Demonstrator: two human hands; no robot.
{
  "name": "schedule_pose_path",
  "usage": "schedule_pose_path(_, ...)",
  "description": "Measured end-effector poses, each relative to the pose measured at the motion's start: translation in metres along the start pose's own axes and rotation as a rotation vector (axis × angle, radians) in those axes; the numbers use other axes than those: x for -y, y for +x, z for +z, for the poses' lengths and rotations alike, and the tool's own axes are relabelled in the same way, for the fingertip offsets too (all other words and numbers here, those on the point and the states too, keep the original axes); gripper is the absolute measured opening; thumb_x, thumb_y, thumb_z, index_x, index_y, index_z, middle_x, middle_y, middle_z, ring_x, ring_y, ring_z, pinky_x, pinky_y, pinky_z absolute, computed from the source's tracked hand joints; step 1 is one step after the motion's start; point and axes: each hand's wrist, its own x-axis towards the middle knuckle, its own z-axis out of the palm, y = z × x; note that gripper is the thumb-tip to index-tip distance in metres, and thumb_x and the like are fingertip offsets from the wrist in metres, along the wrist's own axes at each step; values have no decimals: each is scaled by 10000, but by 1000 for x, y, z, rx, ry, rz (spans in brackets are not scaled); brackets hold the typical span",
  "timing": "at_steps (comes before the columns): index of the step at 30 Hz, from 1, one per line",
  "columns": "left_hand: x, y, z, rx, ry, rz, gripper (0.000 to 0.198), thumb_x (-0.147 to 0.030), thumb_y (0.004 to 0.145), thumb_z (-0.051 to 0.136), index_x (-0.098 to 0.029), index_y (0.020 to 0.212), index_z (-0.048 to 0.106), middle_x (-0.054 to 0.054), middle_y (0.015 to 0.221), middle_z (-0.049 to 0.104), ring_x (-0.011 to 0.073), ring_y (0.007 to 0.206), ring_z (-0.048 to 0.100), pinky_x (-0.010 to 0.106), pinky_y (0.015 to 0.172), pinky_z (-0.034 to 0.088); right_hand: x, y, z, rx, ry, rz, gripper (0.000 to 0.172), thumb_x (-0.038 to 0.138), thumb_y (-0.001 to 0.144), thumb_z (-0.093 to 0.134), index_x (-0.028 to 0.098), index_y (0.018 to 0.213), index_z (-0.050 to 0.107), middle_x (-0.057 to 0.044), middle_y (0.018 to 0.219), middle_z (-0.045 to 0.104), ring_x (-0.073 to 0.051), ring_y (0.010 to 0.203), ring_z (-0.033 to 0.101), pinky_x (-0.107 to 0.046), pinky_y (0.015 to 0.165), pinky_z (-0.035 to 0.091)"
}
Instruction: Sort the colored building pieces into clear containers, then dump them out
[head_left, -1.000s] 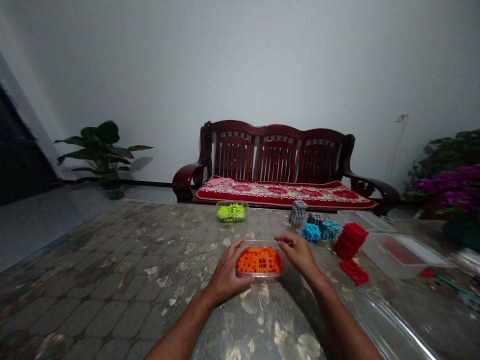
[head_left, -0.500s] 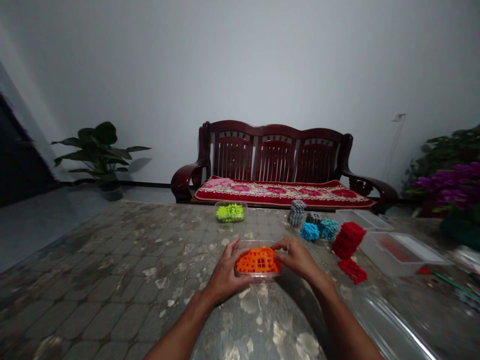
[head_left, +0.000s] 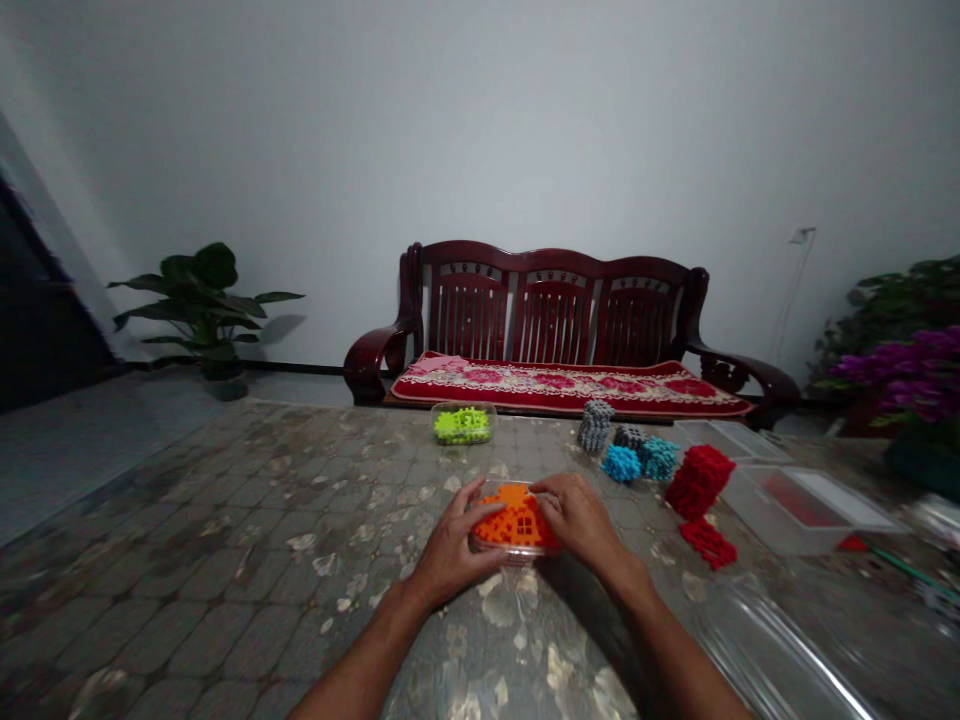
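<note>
A clear plastic container [head_left: 517, 552] full of orange plastic building pieces [head_left: 510, 520] sits on the table in front of me. My left hand [head_left: 456, 540] is wrapped round its left side, thumb at the near edge and fingers over the rim. Over the right side of the container, my right hand [head_left: 574, 515] has its fingers bent down onto the orange pieces; its fingertips are partly hidden. Farther back stands another clear container [head_left: 463, 424] with lime green pieces.
To the right are stacked grey pieces [head_left: 596, 427], a blue cluster [head_left: 621, 463], a teal cluster [head_left: 660, 458] and red pieces [head_left: 699, 482]. Beyond them lies a translucent box [head_left: 802, 508]. A clear lid [head_left: 780, 650] rests near right. A wooden bench [head_left: 551, 310] stands behind the table.
My right hand has shifted left and inward over the container, and the orange pieces at its far side sit differently. My left hand stays on the container.
</note>
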Motion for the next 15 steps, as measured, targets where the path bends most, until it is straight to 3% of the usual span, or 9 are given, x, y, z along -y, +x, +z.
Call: schedule_pose_path(15, -2, 0, 0, 29, 25, -21, 690, -261, 724, 842, -241, 1377, 622, 144, 1601, 380, 349, 1451, 427, 506, 1187, 387, 1, 0, -2, -74, 140, 6, 280, 189, 866, 527, 202, 1004, 770, -76, 1070, 761, -241, 1071, 638, -371, 991, 448)
